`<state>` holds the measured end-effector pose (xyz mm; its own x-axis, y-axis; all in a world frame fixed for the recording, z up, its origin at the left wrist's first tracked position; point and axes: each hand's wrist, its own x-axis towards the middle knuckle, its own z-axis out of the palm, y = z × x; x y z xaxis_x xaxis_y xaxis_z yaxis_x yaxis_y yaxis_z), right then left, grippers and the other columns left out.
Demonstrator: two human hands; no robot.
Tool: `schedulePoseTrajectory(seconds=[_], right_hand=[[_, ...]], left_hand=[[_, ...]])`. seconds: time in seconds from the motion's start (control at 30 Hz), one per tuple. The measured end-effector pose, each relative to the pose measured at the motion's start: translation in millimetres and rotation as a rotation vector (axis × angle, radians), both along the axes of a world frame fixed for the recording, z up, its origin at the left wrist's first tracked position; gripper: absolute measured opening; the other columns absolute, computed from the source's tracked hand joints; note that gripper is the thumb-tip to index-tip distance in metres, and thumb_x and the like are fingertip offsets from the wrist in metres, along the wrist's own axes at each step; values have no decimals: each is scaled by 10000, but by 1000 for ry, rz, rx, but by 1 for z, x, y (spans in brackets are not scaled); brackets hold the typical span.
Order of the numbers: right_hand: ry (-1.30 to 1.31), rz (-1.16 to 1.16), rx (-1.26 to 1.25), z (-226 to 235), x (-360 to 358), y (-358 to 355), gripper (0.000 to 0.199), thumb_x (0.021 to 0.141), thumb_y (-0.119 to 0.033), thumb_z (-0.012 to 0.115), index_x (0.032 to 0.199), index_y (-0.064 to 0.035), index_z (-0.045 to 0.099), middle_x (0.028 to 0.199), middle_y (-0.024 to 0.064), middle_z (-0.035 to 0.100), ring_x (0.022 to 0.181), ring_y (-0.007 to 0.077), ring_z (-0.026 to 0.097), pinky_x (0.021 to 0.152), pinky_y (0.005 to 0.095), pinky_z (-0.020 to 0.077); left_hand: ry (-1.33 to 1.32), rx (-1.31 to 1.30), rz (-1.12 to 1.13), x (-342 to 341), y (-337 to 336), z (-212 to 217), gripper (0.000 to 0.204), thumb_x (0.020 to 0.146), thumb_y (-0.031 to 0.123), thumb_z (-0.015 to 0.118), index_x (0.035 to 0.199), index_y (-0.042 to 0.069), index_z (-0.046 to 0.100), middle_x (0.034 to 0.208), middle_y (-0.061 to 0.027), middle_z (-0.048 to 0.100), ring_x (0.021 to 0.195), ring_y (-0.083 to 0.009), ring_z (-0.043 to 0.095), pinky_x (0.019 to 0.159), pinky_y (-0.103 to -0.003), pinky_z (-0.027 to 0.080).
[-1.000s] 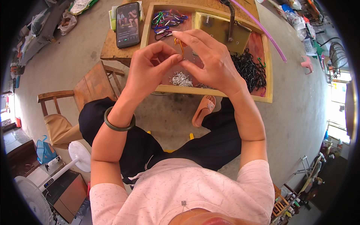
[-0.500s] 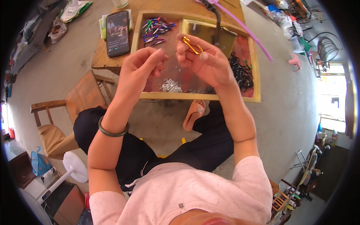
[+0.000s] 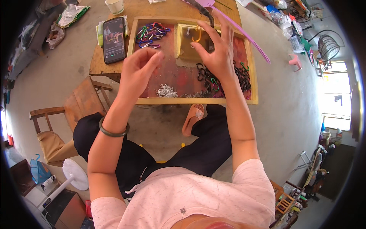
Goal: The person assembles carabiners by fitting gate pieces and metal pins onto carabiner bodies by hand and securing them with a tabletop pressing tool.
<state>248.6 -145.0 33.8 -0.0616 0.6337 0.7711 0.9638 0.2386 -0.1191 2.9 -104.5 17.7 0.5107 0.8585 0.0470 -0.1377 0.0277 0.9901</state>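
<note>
My right hand (image 3: 218,51) hangs over the metal-looking block (image 3: 185,53) in the wooden tray (image 3: 190,101). Its thumb and fingers are spread apart. Between the thumb and index fingertips shows a gold hook-shaped carabiner piece (image 3: 197,35), against the block's top; I cannot tell whether a finger touches it. My left hand (image 3: 143,66) is raised above the tray's left side, thumb and fingertips pinched together. Whatever it may hold is too small to make out. Beneath and between the hands lies a pile of small silvery metal pieces (image 3: 166,91).
Coloured carabiners (image 3: 152,33) fill the tray's back left corner; black ones (image 3: 242,78) with some green lie at its right. A phone (image 3: 114,40) and a paper cup (image 3: 114,6) are on the table. Over the tray's back right reaches a purple ribbed strip (image 3: 248,34).
My right hand has moved up and away from the left, and its fingers have spread from around the gold carabiner piece. That piece now appears over the block. My left hand stays pinched.
</note>
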Motion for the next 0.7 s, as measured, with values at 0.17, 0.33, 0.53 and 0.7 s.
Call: schedulePoseTrajectory(seconds=[0.17,0.33,0.53,0.7], right_hand=[[202,34,-246,-5,-2,13,572,776,-216,832,1316,-110,676,1640,227,281,1428,469,348,1161,549,326],[230,20,-201,-17,5,21,534,787,-195,826,1295,-111,684,1607,240,343,1404,461,406,1144,541,362],[156,14,-145,-21,6,27,517,793,-158,812,1292,-115,688,1586,231,366,1430,452,390,1162,533,349],[148,-32,-165,-18,1,28,502,788,-171,816,1273,-115,701,1578,235,365,1418,456,397,1154,546,352]], left_hand=[[122,66,74,47,31,-1,289,967,279,756,1114,36,704,901,40,651,796,-29,560,687,-198,419],[115,194,145,90,66,-31,488,825,353,893,1060,-14,674,882,-21,697,789,-76,630,673,-241,521],[56,204,67,99,72,-39,392,820,270,905,963,4,655,868,-34,702,784,-88,643,700,-241,527],[45,183,55,100,70,-39,264,877,244,851,931,90,644,850,45,635,751,-34,524,663,-207,403]])
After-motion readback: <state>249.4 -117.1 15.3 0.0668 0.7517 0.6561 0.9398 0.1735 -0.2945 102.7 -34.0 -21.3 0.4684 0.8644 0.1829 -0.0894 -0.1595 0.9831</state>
